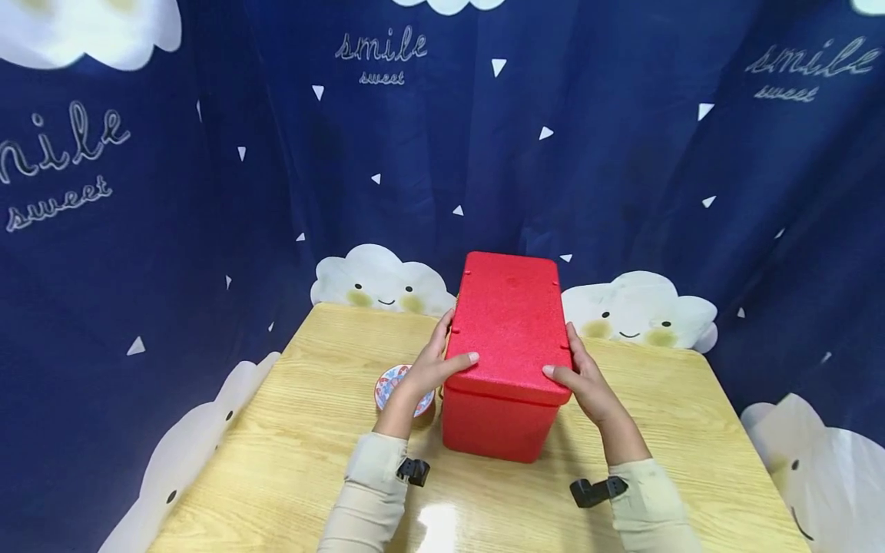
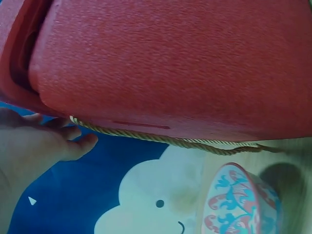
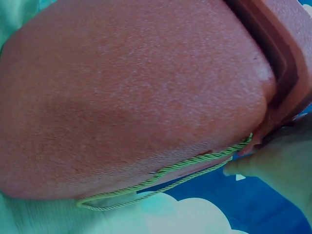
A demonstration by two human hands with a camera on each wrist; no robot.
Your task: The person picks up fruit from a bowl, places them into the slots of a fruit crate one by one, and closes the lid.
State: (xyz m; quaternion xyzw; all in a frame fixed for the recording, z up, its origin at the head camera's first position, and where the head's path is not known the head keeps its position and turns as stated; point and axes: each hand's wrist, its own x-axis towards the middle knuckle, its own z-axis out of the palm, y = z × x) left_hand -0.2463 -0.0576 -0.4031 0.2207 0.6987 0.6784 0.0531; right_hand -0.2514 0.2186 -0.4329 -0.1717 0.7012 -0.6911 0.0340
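A red foam box (image 1: 494, 426) with a red lid (image 1: 515, 322) on top stands near the middle of the wooden table. My left hand (image 1: 429, 370) grips the lid's left side, thumb over the top near the front corner. On the opposite side my right hand (image 1: 586, 384) holds the lid the same way. The left wrist view shows fingers at the rim, beside a twisted cord (image 2: 146, 135) along the box's side. Another cord (image 3: 195, 160) hangs on the other side in the right wrist view. Both hands' far fingers are partly hidden.
A patterned bowl (image 1: 389, 379) stands on the table just left of the box, partly covered by my left hand. The wooden table (image 1: 297, 430) reaches back to a dark blue curtain (image 1: 594, 169) printed with clouds.
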